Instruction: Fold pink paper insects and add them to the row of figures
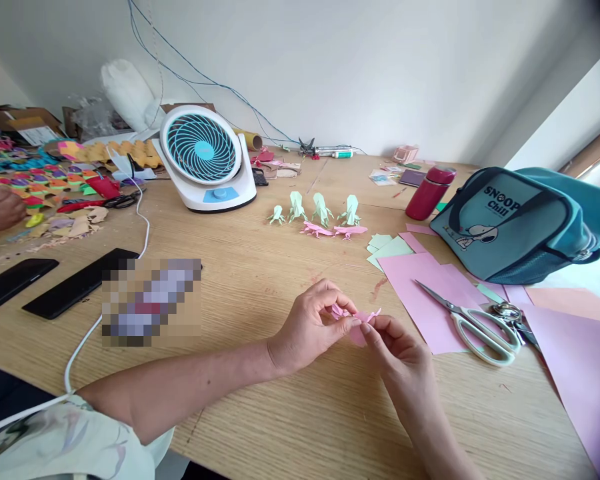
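Note:
Between my two hands is a small pink folded paper figure (359, 337), held just above the table. My left hand (316, 321) pinches it from the left with thumb and fingers. From the right, my right hand (399, 350) grips its edge between thumb and forefinger, the two thumb tips nearly meeting. Fingers hide part of the folds. Beyond my hands stand several light green origami figures (322, 209) in a row, with two pink origami figures (350, 231) lying in front of them.
To the right lie pink paper sheets (410, 293), scissors (485, 333) and green paper pieces (390, 250). A red bottle (430, 193) stands beside a teal bag (515, 223). A white fan (205, 157) stands back left. Another person's hand (0, 208) is at the far left, near colourful craft pieces.

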`<state>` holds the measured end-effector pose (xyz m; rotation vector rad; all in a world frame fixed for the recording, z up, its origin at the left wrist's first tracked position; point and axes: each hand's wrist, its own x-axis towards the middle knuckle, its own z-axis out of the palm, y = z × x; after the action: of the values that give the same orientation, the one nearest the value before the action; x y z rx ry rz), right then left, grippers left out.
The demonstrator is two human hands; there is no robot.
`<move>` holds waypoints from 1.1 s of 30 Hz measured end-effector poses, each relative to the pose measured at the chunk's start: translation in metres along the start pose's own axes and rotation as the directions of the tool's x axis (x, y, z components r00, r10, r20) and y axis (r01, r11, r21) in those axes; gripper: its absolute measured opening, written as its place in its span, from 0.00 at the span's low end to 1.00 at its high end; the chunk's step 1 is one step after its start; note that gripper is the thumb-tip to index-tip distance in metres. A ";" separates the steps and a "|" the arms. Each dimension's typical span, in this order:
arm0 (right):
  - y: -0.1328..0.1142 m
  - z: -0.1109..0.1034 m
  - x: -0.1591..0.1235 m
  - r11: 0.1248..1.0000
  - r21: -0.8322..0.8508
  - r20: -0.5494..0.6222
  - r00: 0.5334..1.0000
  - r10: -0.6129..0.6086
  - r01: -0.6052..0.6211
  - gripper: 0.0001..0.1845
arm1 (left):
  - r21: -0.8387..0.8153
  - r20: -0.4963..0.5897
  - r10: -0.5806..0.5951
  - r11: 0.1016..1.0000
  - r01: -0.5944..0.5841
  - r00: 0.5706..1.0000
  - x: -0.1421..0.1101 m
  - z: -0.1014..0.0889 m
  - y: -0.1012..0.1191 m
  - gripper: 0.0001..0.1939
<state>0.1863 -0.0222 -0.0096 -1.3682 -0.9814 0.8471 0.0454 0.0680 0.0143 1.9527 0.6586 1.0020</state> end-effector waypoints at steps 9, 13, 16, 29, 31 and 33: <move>0.003 0.003 -0.001 1.000 -0.021 0.022 1.000 -0.003 0.004 0.14 | -0.083 0.013 -0.130 0.988 0.130 0.991 0.002 -0.001 0.004 0.11; 0.009 0.000 0.001 0.999 -0.030 -0.004 1.000 0.024 -0.024 0.15 | -0.118 0.033 -0.147 0.982 0.150 0.989 0.003 -0.001 0.002 0.11; 0.013 -0.001 0.001 0.998 -0.031 -0.024 0.999 0.046 -0.047 0.17 | -0.094 0.008 -0.131 0.987 0.131 0.991 0.004 -0.002 0.000 0.11; 0.014 -0.001 0.002 0.995 0.017 -0.041 0.995 0.096 -0.095 0.17 | -0.003 0.087 -0.039 0.999 0.039 0.995 0.005 -0.005 0.000 0.11; 0.015 -0.001 0.002 0.995 0.013 -0.031 0.995 0.095 -0.094 0.18 | 0.007 0.098 -0.045 0.999 0.044 0.994 0.007 -0.006 0.000 0.09; 0.014 -0.001 0.001 0.996 -0.020 -0.020 0.996 0.082 -0.082 0.17 | 0.002 0.111 -0.020 1.000 0.020 0.994 0.007 -0.006 -0.001 0.07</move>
<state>0.1888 -0.0208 -0.0233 -1.4402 -0.9269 0.8858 0.0443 0.0758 0.0184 1.9834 0.6152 0.8737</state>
